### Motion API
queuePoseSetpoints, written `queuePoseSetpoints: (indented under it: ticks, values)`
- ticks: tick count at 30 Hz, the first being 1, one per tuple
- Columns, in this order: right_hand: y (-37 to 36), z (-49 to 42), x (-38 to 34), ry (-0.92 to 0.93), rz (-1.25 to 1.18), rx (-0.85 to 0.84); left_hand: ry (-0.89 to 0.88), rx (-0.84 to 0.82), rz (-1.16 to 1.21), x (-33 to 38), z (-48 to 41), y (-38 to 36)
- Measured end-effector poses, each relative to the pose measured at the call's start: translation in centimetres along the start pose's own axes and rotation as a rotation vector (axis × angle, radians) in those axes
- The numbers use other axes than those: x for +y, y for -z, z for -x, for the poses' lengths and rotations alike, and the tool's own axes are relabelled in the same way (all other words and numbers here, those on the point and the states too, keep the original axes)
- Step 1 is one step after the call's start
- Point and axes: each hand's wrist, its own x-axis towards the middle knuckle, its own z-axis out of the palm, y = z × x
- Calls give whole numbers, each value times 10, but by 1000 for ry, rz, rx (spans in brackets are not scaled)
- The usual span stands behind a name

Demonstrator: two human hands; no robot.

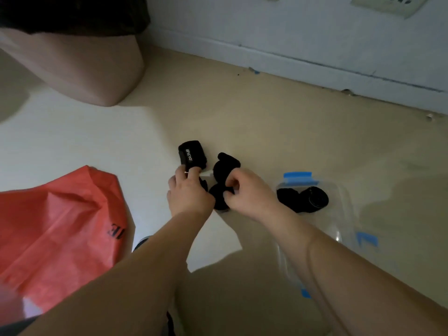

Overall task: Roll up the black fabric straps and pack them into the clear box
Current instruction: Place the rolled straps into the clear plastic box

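On the floor in the middle lies a black strap [219, 196] partly wound into a roll. My left hand [188, 194] and my right hand [247, 192] both pinch it from either side. Its loose end [226, 164] bunches just beyond my right fingers. A second black strap [192, 155] with white lettering lies rolled just past my left fingertips. The clear box [344, 214] with blue clips stands open to the right of my right hand. Two rolled black straps [303, 198] sit inside it at the far end.
A red woven bag [58, 229] lies at the left beside my left arm. Another person's bare leg [80, 69] rests on the floor at the far left. The wall's baseboard [315, 69] runs across the back.
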Motion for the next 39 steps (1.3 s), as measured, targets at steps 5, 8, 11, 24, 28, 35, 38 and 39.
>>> queuePoseSetpoints:
  ticks: [5,8,11,24,28,35,38,39]
  values:
    - [-46,0,1,107,419,-93,-30,-224,-96,-37,7,-15]
    - [-55,-5,10,65,525,20,-85,-79,-95,-45,2,-16]
    - [-55,-6,18,20,461,-36,-19,-48,-23,-41,-5,-13]
    - [40,51,25,26,-136,158,397,-227,305,-26,9,-21]
    - [90,77,62,-58,-24,1,461,-138,758,0,24,-14]
    - [103,98,129,-107,267,-139,9,-316,835,97,58,-7]
    - [83,97,151,-45,471,-62,-213,-494,544,120,71,-19]
    - [79,97,156,-26,540,-21,-283,-560,363,124,75,-24]
